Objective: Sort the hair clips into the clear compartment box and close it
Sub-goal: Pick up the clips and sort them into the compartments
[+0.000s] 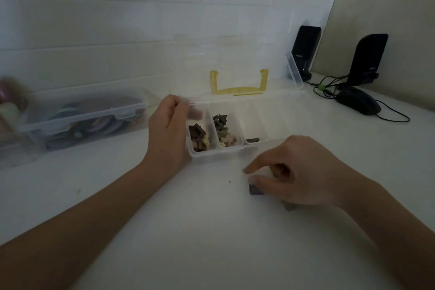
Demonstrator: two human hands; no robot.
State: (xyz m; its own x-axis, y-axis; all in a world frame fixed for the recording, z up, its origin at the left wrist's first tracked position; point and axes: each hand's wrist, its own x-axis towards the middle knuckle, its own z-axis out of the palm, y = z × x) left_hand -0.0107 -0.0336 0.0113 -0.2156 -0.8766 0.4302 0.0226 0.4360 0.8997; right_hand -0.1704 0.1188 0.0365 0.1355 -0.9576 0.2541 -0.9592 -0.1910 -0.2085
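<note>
**Last loose clips being gathered, box lid up**

The white counter (164, 231) fills most of the view, backed by a pale tiled wall (117, 19). At the left sits a second clear tub (82, 120), closed, with coloured things inside that I cannot make out. At the right rear stand 2 black speakers (306, 49) and a black mouse (359, 103) with trailing cables.

The clear box (273, 122) sits in the middle with its lid (235, 63) propped upright and a yellow handle (239, 83) showing through it. Its 2 leftmost compartments hold heaps of brown and cream hair clips (199, 136); the 3rd holds 1 dark clip at its near end, and the rest look empty.

The left hand (168, 132) wraps the box's left end, thumb outside and fingers over the rim, steadying it. The right hand (299, 176) is curled down on the counter just in front of the box, thumb and forefinger closing on a dark clip (255, 189) (whether it is fully pinched, I cannot tell). Another pale clip seems to peek out under the palm.

Sorting looks nearly done. The next move calls for lifting this clip into the 3rd compartment, clearing any remainder, then swinging the lid down.
</note>
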